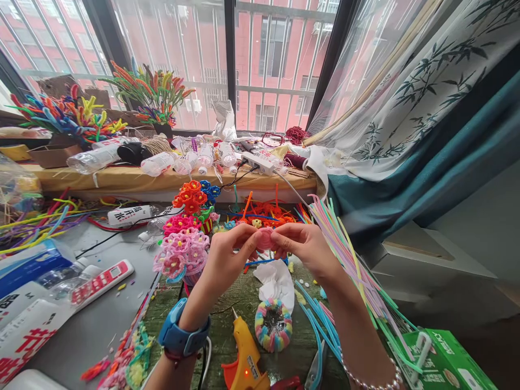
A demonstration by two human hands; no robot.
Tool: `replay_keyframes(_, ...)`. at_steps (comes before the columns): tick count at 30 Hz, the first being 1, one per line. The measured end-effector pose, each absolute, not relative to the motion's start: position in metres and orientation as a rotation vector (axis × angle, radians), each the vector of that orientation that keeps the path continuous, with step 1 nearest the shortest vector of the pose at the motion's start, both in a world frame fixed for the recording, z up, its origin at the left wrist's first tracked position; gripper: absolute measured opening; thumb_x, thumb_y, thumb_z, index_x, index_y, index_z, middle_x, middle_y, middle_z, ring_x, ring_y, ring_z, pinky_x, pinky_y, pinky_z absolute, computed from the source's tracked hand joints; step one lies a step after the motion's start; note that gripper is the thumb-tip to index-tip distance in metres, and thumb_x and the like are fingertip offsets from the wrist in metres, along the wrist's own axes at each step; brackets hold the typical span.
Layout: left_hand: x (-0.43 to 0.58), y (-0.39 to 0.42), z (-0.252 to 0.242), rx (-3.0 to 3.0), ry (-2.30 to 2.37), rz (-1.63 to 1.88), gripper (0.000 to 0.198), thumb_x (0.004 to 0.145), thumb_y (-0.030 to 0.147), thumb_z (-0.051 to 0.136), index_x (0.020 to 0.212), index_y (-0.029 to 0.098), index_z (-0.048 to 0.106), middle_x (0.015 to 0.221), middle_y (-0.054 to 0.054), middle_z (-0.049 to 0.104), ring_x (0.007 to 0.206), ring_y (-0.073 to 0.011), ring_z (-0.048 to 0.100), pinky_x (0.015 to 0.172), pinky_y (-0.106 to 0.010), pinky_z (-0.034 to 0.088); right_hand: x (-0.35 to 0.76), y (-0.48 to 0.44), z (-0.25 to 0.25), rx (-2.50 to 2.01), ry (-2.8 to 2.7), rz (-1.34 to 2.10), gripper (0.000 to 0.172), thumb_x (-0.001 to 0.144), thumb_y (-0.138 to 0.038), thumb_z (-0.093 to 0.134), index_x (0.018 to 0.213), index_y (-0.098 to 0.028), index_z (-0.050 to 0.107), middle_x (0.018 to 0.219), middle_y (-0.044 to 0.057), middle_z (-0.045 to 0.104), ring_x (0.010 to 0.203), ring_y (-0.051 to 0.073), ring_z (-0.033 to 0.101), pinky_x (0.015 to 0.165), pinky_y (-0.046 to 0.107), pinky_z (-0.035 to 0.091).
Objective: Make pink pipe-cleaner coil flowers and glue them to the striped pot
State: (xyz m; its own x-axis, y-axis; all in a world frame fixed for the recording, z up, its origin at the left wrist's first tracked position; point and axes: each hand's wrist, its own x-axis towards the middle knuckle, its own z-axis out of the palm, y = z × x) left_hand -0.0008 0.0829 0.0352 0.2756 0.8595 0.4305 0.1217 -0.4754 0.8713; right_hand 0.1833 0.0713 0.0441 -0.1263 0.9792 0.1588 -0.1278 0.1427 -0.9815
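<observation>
Above the counter (109,265), my fingers (239,235) pinch a pink pipe-cleaner coil (265,238) from both sides, steadying it.

The head-worn camera looks forward and down from just behind and above the bare left hand (225,265) and bare right hand (309,252), close over a green wood-grained tabletop (227,336), facing a tall black-framed window (229,65) at the far side.
</observation>
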Motion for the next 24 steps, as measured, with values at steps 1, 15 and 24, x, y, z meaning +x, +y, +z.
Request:
replay_keyframes(1, 0.000, 0.082, 0.035, 1.784, 0.899, 1.252, 0.020, 0.091, 0.035, 0.064, 0.084, 0.016, 0.069, 0.063, 0.001, 0.067, 0.053, -0.0100, 0.061, 0.052, -0.018, 0.048, 0.184, 0.072, 0.044, -0.928, -1.285, 1.250, 0.038, 0.071, -0.052, 0.083, 0.075, -0.014, 0.078, 0.061, 0.003, 0.071, 0.052, 0.013, 0.063, 0.053, 0.024, 0.050)
replay_keyframes(15, 0.009, 0.033, 0.029, 1.550, 0.994, 1.155, 0.034, 0.089, 0.046, 0.062, 0.071, 0.016, 0.066, 0.056, -0.001, 0.068, 0.045, -0.0114, 0.058, 0.046, -0.020, 0.047, 0.180, 0.028, 0.021, -0.962, -1.087, 1.323, 0.049, 0.070, -0.063, 0.079, 0.072, -0.014, 0.078, 0.058, 0.004, 0.069, 0.049, 0.013, 0.062, 0.050, 0.024, 0.048)
replay_keyframes(24, 0.021, -0.029, 0.009, 1.461, 1.143, 1.104, 0.044, 0.087, 0.055, 0.059, 0.065, 0.018, 0.064, 0.051, -0.001, 0.065, 0.041, -0.0136, 0.058, 0.041, -0.022, 0.045, 0.163, -0.037, -0.007, -1.014, -0.938, 1.377, 0.042, 0.066, -0.054, 0.086, 0.078, -0.014, 0.080, 0.063, 0.004, 0.071, 0.049, 0.013, 0.061, 0.047, 0.022, 0.048)
